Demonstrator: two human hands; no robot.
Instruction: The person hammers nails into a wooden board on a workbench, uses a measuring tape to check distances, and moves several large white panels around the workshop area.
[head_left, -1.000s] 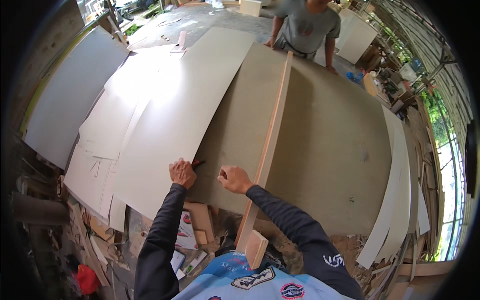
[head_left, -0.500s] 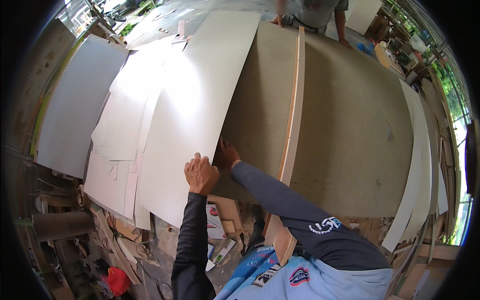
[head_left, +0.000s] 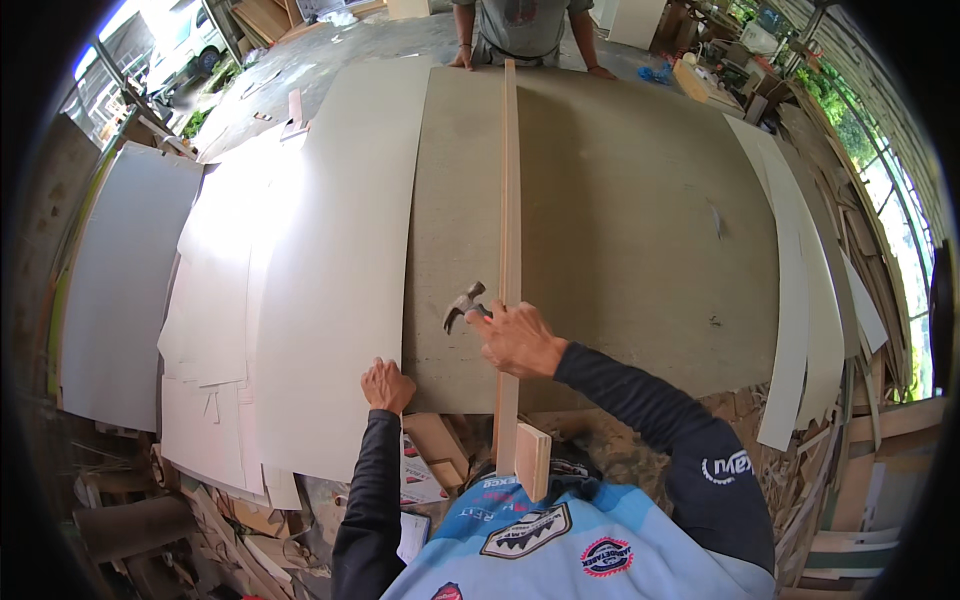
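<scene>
We saw soft, even daylight entering from the open sides, with glare at the upper left. Fisheye distortion bent the edges inside a black rim; focus stayed sharp.

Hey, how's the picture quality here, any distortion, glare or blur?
Head view: strong fisheye bend, the wooden strip and brown board edges curve toward a black rim; daylight overexposes the top-left corner; right hand and hammer look sharp, left hand too.

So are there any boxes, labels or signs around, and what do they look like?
Printed packet or paper: under the board's near edge, between the person's forearms; flat, white with red and dark print.
Patches: on the person's blue shirt; one round, red and blue, and one dark and white, shield-like.
No signs or screens show.
</scene>
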